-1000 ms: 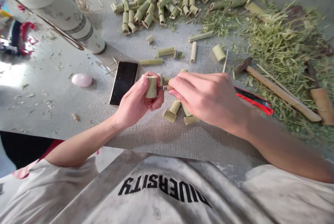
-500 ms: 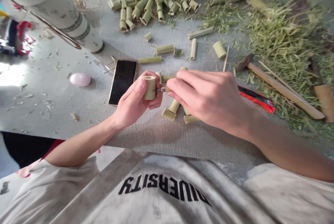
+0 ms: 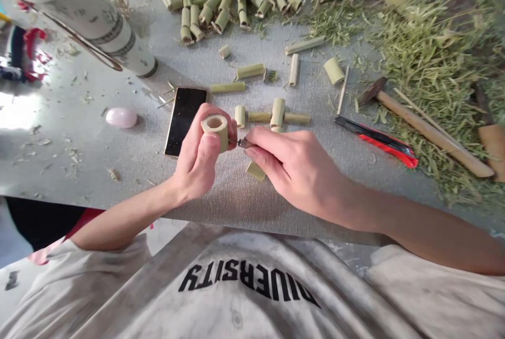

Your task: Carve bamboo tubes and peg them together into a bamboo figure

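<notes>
My left hand (image 3: 195, 168) is closed round a short, hollow bamboo section (image 3: 222, 136), whose open end is tilted up toward me. Pinched in my right hand (image 3: 311, 168) is a slim carving tool (image 3: 243, 143) with a metal collar. Its thin tip meets the right side of the bamboo, though my fingers partly hide the contact. Just beyond my hands lies a bamboo stick with a short tube across it (image 3: 278, 112), and a small bamboo ring (image 3: 240, 116) sits to its left. Another cut bamboo piece (image 3: 255, 170) lies partly behind my right hand.
A phone (image 3: 184, 120) lies beside my left hand, with a pink stone-like object (image 3: 121, 118) farther left. To the right are a red utility knife (image 3: 379, 141), a hammer (image 3: 430, 123) and green shavings (image 3: 437, 55). Bamboo joints (image 3: 224, 5) and a tall white container (image 3: 114, 28) stand farther back.
The bamboo section has tipped so its open end shows more. My right hand has shifted down and slightly left with the tool, uncovering the bamboo stick and the utility knife's near end.
</notes>
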Motion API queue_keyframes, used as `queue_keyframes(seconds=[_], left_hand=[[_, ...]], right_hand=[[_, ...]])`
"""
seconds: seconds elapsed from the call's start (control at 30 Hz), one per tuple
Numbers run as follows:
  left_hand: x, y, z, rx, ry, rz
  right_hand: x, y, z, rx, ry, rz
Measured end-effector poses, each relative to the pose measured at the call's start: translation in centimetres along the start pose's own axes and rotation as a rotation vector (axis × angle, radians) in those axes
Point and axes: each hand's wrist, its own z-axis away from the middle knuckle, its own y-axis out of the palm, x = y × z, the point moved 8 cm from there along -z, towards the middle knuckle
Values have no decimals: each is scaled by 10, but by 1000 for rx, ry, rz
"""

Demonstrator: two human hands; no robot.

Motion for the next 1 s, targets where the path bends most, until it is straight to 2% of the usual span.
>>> queue_keyframes(seconds=[0.07,0.17,0.23,0.3,0.4,0.47,0.53,0.6,0.7,0.77,0.83,0.93,1.0], left_hand=[[6,-11,3,-80,-44,-3],[25,-24,8,-124,-224,60],[32,-25,10,-88,-298,138],[28,-19,9,-35,-287,183],[6,-8,6,2,-123,120],[-7,-2,5,3,-27,33],[-11,3,3,12,-31,-17],[-8,7,1,42,-100,-10],[-4,14,0,109,-175,45],[-6,17,0,129,-161,48],[-12,14,2,98,-88,17],[-18,4,8,23,-2,-1],[-12,-2,12,1,-77,30]], right_hand=[[-5,13,0,61,135,-367],[-7,36,4,224,367,-886],[-5,40,5,253,405,-996],[-6,29,2,183,303,-799],[2,6,1,6,34,-192],[11,-2,3,-87,-82,236],[19,-6,3,-127,-149,565],[26,-10,1,-128,-211,735],[27,-16,-5,-66,-239,770],[22,-17,-6,-27,-194,689],[18,-14,-3,-17,-138,473],[11,2,3,-8,-2,-114],[9,24,8,67,159,-612]])
